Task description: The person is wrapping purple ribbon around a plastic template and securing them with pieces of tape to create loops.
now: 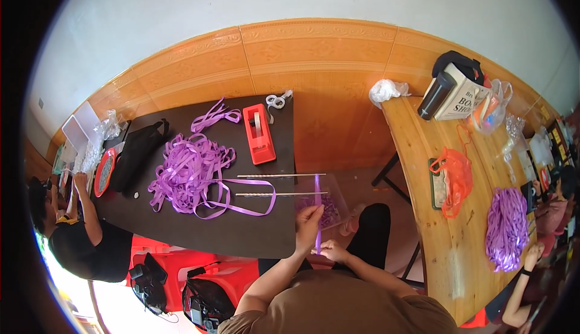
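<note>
A strip of purple ribbon (318,201) runs from the upper of two thin metal rods (302,175), across the lower rod (302,194), down toward my lap. My left hand (308,225) is closed in a pinch at the ribbon, just below the lower rod. At the strip's lower end, my right hand (332,251) has its fingers pressed together on it. Both rods stick out past the right edge of the dark table (260,231). How the ribbon passes round them is too small to tell. A large tangled ribbon heap (190,174) lies left of the rods.
A red tape dispenser (260,134) and tape rolls (276,101) lie beyond the rods. Below them, a clear box (338,198) holds purple pieces. On the right, a wooden table (447,261) bears a purple ribbon bundle (506,228) and bags. People work at both sides.
</note>
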A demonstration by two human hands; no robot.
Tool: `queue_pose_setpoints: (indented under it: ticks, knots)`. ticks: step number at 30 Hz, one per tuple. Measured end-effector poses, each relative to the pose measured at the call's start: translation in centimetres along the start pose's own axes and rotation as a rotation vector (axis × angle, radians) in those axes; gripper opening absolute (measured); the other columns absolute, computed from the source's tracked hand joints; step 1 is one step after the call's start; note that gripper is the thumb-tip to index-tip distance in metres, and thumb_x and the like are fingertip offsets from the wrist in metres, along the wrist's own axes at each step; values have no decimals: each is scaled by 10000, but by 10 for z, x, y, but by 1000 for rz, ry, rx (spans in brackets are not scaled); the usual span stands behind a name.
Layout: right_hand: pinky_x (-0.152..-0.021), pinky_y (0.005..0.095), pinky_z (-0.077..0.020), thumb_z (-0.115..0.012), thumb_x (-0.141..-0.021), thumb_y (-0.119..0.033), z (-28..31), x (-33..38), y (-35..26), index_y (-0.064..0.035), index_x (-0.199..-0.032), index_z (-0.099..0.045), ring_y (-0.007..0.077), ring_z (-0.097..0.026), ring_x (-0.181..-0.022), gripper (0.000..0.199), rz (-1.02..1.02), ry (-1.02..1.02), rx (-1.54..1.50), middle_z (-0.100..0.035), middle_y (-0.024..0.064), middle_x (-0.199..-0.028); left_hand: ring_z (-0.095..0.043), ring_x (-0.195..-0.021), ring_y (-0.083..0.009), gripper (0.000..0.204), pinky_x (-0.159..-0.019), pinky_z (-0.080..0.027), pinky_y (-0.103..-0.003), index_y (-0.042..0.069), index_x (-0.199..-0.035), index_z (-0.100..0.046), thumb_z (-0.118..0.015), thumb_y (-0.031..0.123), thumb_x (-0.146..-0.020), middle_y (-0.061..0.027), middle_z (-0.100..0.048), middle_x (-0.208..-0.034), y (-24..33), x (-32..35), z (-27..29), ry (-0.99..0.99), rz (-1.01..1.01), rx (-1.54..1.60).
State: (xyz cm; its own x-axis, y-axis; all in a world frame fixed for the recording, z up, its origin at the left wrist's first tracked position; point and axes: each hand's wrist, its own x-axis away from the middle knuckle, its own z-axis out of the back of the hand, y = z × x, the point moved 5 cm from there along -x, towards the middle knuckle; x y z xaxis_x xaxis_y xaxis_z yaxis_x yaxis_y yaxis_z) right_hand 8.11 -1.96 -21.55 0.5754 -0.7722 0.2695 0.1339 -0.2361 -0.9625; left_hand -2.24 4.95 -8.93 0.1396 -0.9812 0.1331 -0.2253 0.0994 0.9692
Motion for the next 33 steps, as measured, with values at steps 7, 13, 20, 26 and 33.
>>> queue_pose_setpoints:
  ticks: [7,13,20,26,33]
  knots:
    - [-780,230,-463,-676,-818,-155,-1,19,-9,29,-927,-684,90,-593,-807,213,-214,-83,-45,-672,29,-866,-531,-747,-52,175,-670,-417,-185,12,-1021,-608,-616,80,-860,-8,-611,-851,6,-2,1,106,-147,90]
    - [-801,230,-450,-658,-835,-121,-11,31,-12,26,-944,-673,83,-571,-840,183,-111,-93,-237,-641,21,-898,-563,-733,-92,161,-680,-439,-209,7,-1016,-596,-554,110,-900,-51,-625,-855,37,0,-14,-16,-9,251]
    - [-824,239,-443,-651,-837,-102,-15,31,-24,37,-954,-663,95,-561,-889,181,-20,-98,-274,-632,41,-968,-567,-639,-96,159,-614,-452,-222,28,-984,-602,-524,152,-923,-46,-628,-810,39,16,-20,22,61,325]
    - [-844,253,-439,-636,-838,-71,-14,35,-40,39,-968,-660,103,-556,-909,172,14,-116,-176,-630,56,-1028,-561,-574,-110,138,-543,-427,-219,23,-972,-595,-522,128,-919,-58,-636,-784,41,23,-23,88,121,417]
    - [-763,237,-463,-592,-867,-118,-1,34,-36,-4,-939,-659,97,-593,-829,150,-71,5,-299,-660,40,-885,-514,-527,-87,113,-466,-375,-202,29,-936,-590,-521,117,-920,-38,-614,-742,67,32,-27,21,198,516]
